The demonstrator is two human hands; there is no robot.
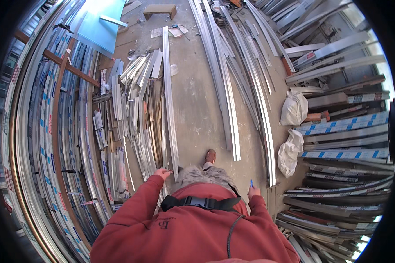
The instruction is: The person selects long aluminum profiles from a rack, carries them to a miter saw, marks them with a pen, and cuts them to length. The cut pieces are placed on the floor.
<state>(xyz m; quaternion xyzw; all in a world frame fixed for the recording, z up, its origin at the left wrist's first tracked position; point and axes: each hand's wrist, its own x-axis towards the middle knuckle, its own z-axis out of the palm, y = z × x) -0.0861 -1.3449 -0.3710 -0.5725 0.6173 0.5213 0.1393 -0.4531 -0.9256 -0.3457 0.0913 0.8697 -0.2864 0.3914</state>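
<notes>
My left hand (163, 173) reaches out from a red sleeve and touches the near end of a long silver metal profile (167, 96) that lies on the concrete floor and runs away from me. Beside it lies a heap of short metal offcuts (136, 109). My right hand (253, 191) hangs at my side, closed on a small blue pen-like object (251, 183). One brown shoe (210, 155) shows ahead of my knees.
Long aluminium profiles (226, 87) lie along the floor ahead and right. Stacks of taped profiles (342, 131) fill the right side; racks of profiles (52, 131) curve along the left. Two white sacks (293, 109) sit at right. A blue sheet (103, 22) lies far left.
</notes>
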